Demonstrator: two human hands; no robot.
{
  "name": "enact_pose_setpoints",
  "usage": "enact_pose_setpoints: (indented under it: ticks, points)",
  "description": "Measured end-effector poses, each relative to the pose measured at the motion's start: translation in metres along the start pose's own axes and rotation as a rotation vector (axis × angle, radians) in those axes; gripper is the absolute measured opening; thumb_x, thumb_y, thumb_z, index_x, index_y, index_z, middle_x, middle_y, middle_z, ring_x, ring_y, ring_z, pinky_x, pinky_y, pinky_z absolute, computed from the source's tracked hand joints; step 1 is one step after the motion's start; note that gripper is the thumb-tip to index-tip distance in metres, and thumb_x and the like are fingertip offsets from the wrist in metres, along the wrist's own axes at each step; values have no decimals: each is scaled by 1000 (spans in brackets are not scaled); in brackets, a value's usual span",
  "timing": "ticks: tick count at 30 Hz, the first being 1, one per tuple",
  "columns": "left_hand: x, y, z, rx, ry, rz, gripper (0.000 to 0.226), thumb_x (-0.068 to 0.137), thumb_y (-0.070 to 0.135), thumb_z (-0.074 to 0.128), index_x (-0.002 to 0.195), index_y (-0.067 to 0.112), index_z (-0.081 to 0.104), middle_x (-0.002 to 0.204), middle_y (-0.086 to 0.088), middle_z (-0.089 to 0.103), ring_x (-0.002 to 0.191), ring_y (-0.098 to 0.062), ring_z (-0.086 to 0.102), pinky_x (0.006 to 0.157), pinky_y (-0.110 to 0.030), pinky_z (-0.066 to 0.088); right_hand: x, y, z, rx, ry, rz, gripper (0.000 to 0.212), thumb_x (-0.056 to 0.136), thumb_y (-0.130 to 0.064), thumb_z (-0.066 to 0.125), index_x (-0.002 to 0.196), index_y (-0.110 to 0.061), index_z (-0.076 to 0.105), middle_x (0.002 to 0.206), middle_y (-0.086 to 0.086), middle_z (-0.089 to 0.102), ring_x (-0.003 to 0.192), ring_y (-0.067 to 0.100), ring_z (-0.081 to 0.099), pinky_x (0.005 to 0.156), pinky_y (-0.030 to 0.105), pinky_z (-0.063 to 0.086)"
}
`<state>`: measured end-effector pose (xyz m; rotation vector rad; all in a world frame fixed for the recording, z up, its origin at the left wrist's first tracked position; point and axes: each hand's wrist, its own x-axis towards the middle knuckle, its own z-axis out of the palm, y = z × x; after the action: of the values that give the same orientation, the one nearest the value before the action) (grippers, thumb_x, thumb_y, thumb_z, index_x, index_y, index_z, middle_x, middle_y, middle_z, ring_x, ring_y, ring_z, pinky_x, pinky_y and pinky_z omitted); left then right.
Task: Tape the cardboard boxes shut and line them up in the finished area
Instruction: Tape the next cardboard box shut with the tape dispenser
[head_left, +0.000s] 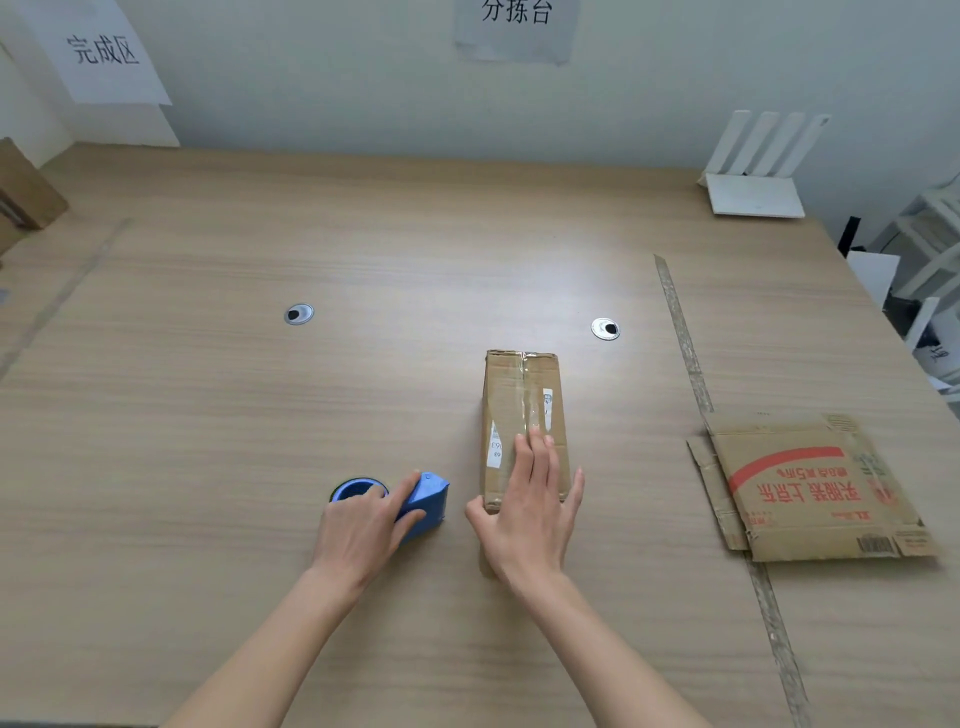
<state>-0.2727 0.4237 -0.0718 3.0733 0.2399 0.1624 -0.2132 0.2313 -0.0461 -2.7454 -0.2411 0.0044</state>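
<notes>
A narrow brown cardboard box (521, 400) lies lengthwise on the wooden table (363, 249), with clear tape along its top seam and white label scraps. My right hand (530, 514) lies flat on the near end of the box, fingers straight and spread, thumb out to the left. To the left, my left hand (366, 525) grips a blue tape dispenser (423, 501) that rests on the table. A flattened cardboard box with red print (815, 488) lies at the right.
Strips of tape (685, 343) mark off the right part of the table, and a fainter strip runs at the left. Another brown box (23, 195) sits at the far left edge under a wall sign. A white router (753, 192) stands at the back right. Two cable grommets (298, 314) sit mid-table.
</notes>
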Motion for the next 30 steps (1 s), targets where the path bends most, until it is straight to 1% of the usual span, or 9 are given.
enact_pose_setpoints:
  ticks: [3,5,8,12,16,18,20,23,30]
  points:
    - [-11,-2,7,-36,-39,-42,58,72,48,83,125,34,63,56,5,45,34,-21,45,41,-15,16,0,8,-14,51,-145,-49,109,77,-78,54,159,-22,9,169,-7,-4,156,13,-6,124,53,2]
    - [-17,-5,11,-43,-57,-37,69,68,49,85,130,36,58,57,5,44,35,-20,46,40,-15,19,4,22,-29,129,-279,-108,113,79,-84,49,162,-26,-1,167,-14,-18,153,6,-19,125,44,-1]
    - [-20,-7,12,-30,-8,-46,65,75,59,74,132,37,53,59,5,46,38,-19,48,40,-16,19,11,50,-52,397,-337,-233,88,92,-55,64,162,-27,17,168,-18,-7,153,-3,-9,128,34,11]
    - [-12,2,1,-50,150,-108,69,90,72,32,129,25,63,77,2,57,57,-22,56,43,-26,36,17,82,-59,549,-274,-358,52,96,-22,68,145,-27,50,163,-23,24,149,-7,20,123,27,26]
    - [6,32,-13,-266,217,162,61,94,66,41,144,32,50,135,2,57,114,-17,55,87,-38,53,22,100,-51,419,-232,-455,49,99,-39,60,145,-23,53,160,-19,34,154,3,15,124,36,26]
    - [14,53,-16,-353,110,288,63,95,67,43,152,40,34,157,7,35,139,-15,41,110,-36,38,25,105,-48,357,-234,-487,55,99,-49,53,149,-27,50,161,-21,32,154,2,13,123,37,27]
    - [20,68,-12,-392,42,345,64,96,67,42,153,44,27,164,12,19,149,-9,23,120,-33,23,27,107,-45,368,-292,-477,57,99,-51,51,152,-31,45,162,-24,27,153,-2,13,124,36,27]
    - [24,73,0,-409,53,358,60,97,65,42,152,44,31,165,14,14,150,-9,20,121,-38,26,29,109,-40,372,-315,-495,58,99,-51,51,153,-35,40,162,-27,24,152,-3,11,123,31,25]
    - [27,68,16,-451,155,362,55,93,61,51,143,38,51,159,8,33,129,-18,52,97,-40,49,31,115,-21,237,-152,-650,55,105,-52,41,155,-30,38,165,-17,25,154,8,17,120,28,32]
